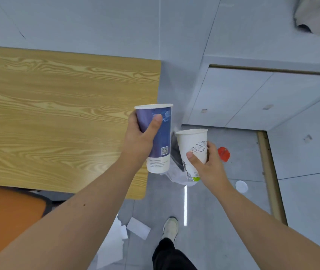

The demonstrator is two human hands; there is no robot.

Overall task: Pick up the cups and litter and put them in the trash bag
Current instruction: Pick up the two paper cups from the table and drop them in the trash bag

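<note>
My left hand point(138, 142) grips a tall blue paper cup point(162, 133), upright, just past the right edge of the wooden table point(58, 114). A white paper cup point(193, 145) with a line drawing is held upright in my right hand point(209, 168). Both cups hang above the floor. Below and between them lies a white trash bag point(176, 172) with a dark opening, partly hidden by the cups. Litter on the floor: a red scrap point(223, 153), a round white lid point(241, 186), and white paper pieces point(138, 228) near my foot.
An orange chair seat point(7, 213) sits at the lower left beside the table. White cabinets point(242, 98) and a wood-trimmed wall panel point(270, 172) border the grey floor on the right. My shoe point(170, 227) stands on the floor. Cloth hangs at the top right point(318, 14).
</note>
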